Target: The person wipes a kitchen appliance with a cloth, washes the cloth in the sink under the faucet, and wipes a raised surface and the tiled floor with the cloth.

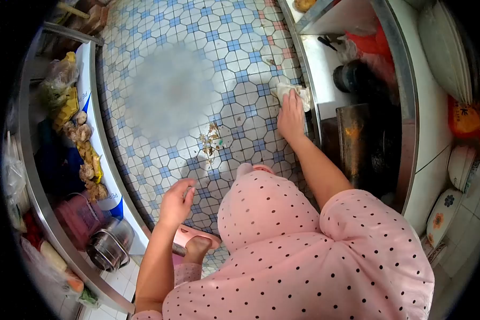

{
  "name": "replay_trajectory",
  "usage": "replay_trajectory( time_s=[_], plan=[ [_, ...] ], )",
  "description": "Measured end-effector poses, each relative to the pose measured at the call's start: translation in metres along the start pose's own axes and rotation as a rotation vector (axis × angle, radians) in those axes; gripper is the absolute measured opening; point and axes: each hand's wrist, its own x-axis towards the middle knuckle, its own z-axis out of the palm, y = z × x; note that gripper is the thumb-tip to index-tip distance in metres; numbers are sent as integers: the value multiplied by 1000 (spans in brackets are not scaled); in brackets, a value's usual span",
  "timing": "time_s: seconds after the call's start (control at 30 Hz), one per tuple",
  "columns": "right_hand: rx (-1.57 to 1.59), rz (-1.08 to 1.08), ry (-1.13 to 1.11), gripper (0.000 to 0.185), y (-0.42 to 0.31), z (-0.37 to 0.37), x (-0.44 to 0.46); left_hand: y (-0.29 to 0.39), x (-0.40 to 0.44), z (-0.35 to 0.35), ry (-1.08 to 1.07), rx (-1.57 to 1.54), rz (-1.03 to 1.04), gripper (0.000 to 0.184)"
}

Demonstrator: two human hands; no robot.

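Observation:
My right hand [292, 118] reaches down to the tiled floor [240, 69] and presses on a crumpled whitish cloth [289, 88]. The cloth lies against the base of the right-hand cabinet, partly covered by my fingers. On the left, my left hand [177, 202] hangs above the floor with nothing in it, its thumb apart from loosely bent fingers. Between the two hands sits a small heap of brown scraps and debris [211, 143], with a few bits scattered around it.
A shelf on the left holds ginger-like roots [79, 132], bagged vegetables [60, 80] and a metal pot [111, 245]. Inside the right cabinet are a dark pan [352, 77] and a red bag [376, 45]. A pink slipper [189, 234] is on my foot.

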Motion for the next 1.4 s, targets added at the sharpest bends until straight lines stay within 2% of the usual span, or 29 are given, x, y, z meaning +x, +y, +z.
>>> replay_trajectory(
  time_s=[0.07, 0.1, 0.2, 0.3, 0.4, 0.5, 0.57, 0.7, 0.8, 0.87, 0.93, 1.03, 1.1, 1.17, 1.23, 1.33, 1.4],
  plan=[
    [17, 102, -46, 46, -7, 4, 2, -2, 1, 3, 15, 64, 122, 21],
    [25, 153, -69, 46, -12, 1, 6, 0, 1, 2, -8, 71, 101, 21],
    [78, 16, -236, 51, -23, -21, 2, 4, 5, 1, -54, 92, 72, 21],
    [-91, 37, -323, 52, -22, -37, 2, -3, 9, 6, -66, 121, 118, 22],
    [-372, 93, -97, 51, -3, -9, 4, -5, 13, 11, -90, 164, 147, 22],
    [101, 605, -301, 56, 23, 7, 34, 0, 15, 14, -137, 193, 118, 22],
    [313, 766, -442, 61, 25, -13, 60, -1, 14, 15, -151, 218, 152, 22],
    [64, 583, -387, 60, 42, 16, 34, -6, 10, 14, -144, 184, 146, 22],
    [-169, 380, -429, 49, -13, 0, 4, -8, 2, 11, -144, 174, 122, 22],
    [71, 238, -473, 48, -26, 38, -30, -15, -4, 13, -148, 161, 102, 22],
    [164, -214, -644, 47, -74, 12, -33, -22, -9, 16, -133, 177, 131, 22],
    [13, -612, -499, 43, -94, 0, -8, -38, -7, 17, -97, 173, 154, 21],
    [-113, -494, -539, 38, -78, -23, 40, -44, -13, 18, -92, 151, 131, 21],
    [-71, -3, -458, 27, -36, -15, 76, -40, -13, 13, -95, 129, 100, 21],
    [-841, -399, -726, 27, -6, -35, 96, -48, -16, 16, -88, 139, 139, 21],
    [-1309, -817, -1051, 25, -3, -30, 63, -51, -21, 18, -84, 119, 163, 22],
    [-1182, -579, -1268, 27, -10, -25, 41, -52, -28, 18, -83, 89, 154, 23]
  ],
)
